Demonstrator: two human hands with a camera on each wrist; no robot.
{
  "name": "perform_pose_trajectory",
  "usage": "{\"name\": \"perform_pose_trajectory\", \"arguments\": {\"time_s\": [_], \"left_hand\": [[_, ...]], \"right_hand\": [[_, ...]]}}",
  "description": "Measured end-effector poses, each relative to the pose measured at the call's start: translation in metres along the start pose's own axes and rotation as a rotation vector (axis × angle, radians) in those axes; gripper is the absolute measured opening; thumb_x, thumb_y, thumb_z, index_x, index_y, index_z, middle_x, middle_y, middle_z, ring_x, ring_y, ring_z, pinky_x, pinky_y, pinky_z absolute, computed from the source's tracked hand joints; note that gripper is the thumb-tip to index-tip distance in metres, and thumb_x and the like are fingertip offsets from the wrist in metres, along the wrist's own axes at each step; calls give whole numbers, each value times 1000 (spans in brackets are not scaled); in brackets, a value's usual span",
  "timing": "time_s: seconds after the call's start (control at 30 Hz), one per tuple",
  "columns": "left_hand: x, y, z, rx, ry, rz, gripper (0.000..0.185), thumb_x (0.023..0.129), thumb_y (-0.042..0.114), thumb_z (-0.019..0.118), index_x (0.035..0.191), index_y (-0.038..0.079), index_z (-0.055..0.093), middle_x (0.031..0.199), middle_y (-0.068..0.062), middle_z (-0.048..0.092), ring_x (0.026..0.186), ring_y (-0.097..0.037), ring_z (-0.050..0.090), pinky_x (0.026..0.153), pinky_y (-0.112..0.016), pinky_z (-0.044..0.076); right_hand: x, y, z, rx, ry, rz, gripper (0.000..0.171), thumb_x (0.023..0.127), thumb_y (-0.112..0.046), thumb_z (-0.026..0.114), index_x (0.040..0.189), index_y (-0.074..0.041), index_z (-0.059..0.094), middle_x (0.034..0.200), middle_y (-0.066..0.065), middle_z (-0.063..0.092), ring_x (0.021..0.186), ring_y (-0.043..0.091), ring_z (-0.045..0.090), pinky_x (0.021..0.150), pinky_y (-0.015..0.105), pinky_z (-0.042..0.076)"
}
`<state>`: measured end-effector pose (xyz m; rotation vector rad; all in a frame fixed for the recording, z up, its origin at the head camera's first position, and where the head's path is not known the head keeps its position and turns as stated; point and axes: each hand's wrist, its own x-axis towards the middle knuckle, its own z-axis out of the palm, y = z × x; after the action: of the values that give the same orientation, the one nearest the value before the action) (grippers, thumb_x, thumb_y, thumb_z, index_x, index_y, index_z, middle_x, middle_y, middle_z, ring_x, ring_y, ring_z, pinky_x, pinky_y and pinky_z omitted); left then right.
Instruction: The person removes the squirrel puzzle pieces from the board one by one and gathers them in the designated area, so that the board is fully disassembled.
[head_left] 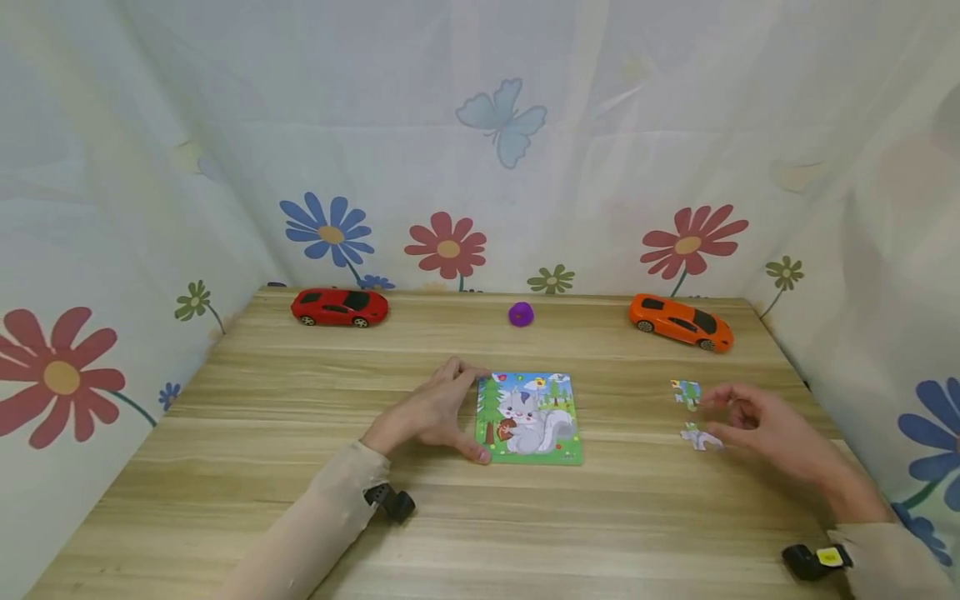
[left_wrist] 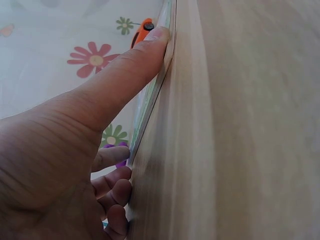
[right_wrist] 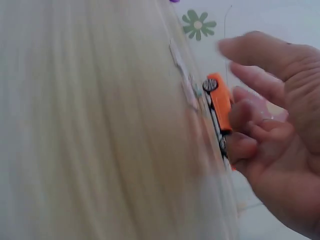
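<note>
A squirrel picture puzzle board point(head_left: 529, 417) lies flat at the middle of the wooden table point(head_left: 300, 433). My left hand point(head_left: 459, 412) rests against its left edge, thumb at the near-left corner and fingertips at the far-left corner. In the left wrist view the thumb point(left_wrist: 132, 67) lies straight along the board's edge point(left_wrist: 149, 102). Two loose puzzle pieces point(head_left: 686, 392) point(head_left: 701, 438) lie to the right of the board. My right hand point(head_left: 722, 414) hovers just right of them, fingers loosely curled, holding nothing. The right wrist view shows the pieces point(right_wrist: 183, 77) blurred beside the right hand point(right_wrist: 260, 120).
A red toy car point(head_left: 340, 307) stands at the back left, an orange toy car point(head_left: 680, 322) at the back right, and a small purple object point(head_left: 521, 313) between them. Flowered curtains point(head_left: 480, 167) enclose the table on three sides.
</note>
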<state>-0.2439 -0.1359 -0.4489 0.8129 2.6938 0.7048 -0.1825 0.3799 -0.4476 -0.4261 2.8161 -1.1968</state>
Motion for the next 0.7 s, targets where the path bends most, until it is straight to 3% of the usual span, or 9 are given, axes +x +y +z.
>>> {"name": "perform_pose_trajectory", "arguments": {"time_s": [0.13, 0.27, 0.47, 0.7], "left_hand": [[0, 0, 0, 11, 5, -3, 136, 63, 62, 106, 171, 13, 40, 155, -11, 44, 145, -30, 47, 127, -53, 44], [0, 0, 1, 8, 6, 2, 136, 63, 62, 106, 171, 13, 40, 156, -11, 44, 146, -31, 47, 126, -54, 44], [0, -1, 1, 3, 8, -4, 135, 64, 61, 106, 171, 13, 40, 157, -11, 43, 146, -30, 47, 127, -53, 44], [0, 0, 1, 0, 3, -4, 134, 65, 60, 106, 172, 15, 39, 157, -11, 43, 147, -30, 47, 127, -53, 44]], "right_hand": [[9, -16, 1, -4, 92, -73, 40, 100, -8, 85, 134, -2, 66, 94, 5, 60, 73, 18, 52, 56, 30, 43], [20, -38, 4, 26, 125, -116, 44, 99, -8, 86, 137, -8, 65, 92, 7, 57, 71, 18, 53, 55, 30, 44], [37, -71, 18, 96, 103, -203, 60, 94, -2, 89, 147, -8, 62, 105, 7, 55, 67, 19, 48, 55, 31, 40], [52, -98, 43, 144, 39, -193, 68, 91, -8, 93, 151, -11, 61, 109, 10, 54, 68, 18, 48, 57, 27, 41]]}}
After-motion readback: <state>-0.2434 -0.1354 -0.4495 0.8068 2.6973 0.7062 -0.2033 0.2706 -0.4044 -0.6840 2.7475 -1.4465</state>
